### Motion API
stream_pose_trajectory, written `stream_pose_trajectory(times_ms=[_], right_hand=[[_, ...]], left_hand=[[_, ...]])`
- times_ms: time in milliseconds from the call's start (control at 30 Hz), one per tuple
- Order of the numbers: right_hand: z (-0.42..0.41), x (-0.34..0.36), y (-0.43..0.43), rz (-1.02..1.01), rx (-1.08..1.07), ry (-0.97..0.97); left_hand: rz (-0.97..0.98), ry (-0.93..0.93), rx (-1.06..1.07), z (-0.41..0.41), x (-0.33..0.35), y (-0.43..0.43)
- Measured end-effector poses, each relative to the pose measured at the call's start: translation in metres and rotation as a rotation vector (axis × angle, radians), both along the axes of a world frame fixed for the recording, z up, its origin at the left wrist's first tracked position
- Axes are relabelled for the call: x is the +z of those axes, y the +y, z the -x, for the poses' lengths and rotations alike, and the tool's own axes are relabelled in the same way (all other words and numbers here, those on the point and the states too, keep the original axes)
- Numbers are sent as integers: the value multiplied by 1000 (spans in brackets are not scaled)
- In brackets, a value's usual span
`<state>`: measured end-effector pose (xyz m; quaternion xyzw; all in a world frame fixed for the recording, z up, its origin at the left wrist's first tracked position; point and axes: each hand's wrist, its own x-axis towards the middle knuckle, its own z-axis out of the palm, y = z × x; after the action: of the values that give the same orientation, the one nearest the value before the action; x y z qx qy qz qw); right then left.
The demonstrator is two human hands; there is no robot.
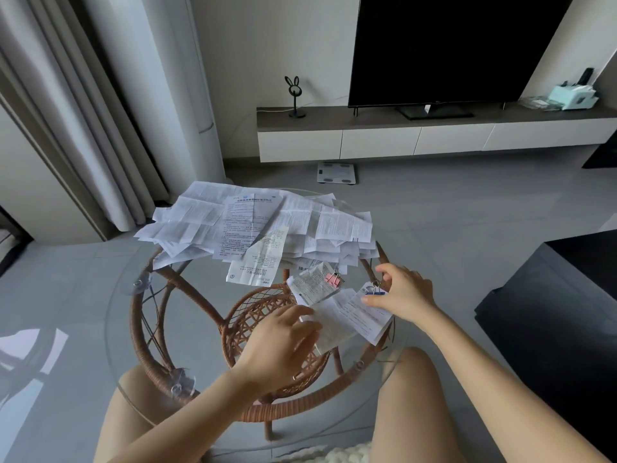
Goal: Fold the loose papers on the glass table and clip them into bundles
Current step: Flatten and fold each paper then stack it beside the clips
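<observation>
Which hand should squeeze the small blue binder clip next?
Probably right: the right hand is beside the small blue binder clip, while the left hand rests farther away on the folded white printed papers.

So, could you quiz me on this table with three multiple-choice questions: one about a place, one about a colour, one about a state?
1. Where on the glass table does the loose paper pile lie?
A) on the far side, away from the person
B) at the near edge, by the knees
C) under the tabletop

2. What colour is the clip on the small bundle just in front of the pile?
A) green
B) pink
C) yellow

3. How is the left hand?
A) clenched in a fist
B) lifted high, holding a clip
C) fingers fairly straight, lying on the folded paper

Answers: 1 A, the pile covers the table's far part; 2 B, pink shows against the white paper; 3 C, its fingers stretch over the sheet.
</observation>
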<state>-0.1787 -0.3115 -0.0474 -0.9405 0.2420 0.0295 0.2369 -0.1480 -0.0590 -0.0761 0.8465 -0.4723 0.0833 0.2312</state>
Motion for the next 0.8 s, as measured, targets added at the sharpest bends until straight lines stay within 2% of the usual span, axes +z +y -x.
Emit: stream_pose_trajectory(times_ms=[67, 167, 267, 367, 467, 567, 633, 667, 733, 800], right_hand=[[0, 3, -2, -82, 10, -4], [-6, 12, 0, -13, 17, -26], [-14, 24, 13, 61, 37, -112], [-19, 33, 30, 67, 91, -206], [-22, 38, 48, 49, 140, -263], [-26, 37, 71, 87, 181, -309], [-29, 33, 88, 53, 205, -349], [-32, 31, 98, 32, 226, -375], [-35, 29, 115, 30, 289, -421], [-39, 26, 128, 56, 357, -465]], left_hand=[[86, -36, 57, -8, 4, 7], [112, -91, 218, -26, 4, 19], [-104, -55, 458, -50, 8, 20], [-330, 84, 533, -70, 13, 8], [-359, 158, 564, -83, 17, -3], [-365, 131, 565, -86, 20, 4], [-287, 130, 583, -85, 20, 16], [-187, 133, 572, -83, 23, 26], [25, 148, 469, -76, 32, 46], [69, 143, 328, -69, 44, 67]])
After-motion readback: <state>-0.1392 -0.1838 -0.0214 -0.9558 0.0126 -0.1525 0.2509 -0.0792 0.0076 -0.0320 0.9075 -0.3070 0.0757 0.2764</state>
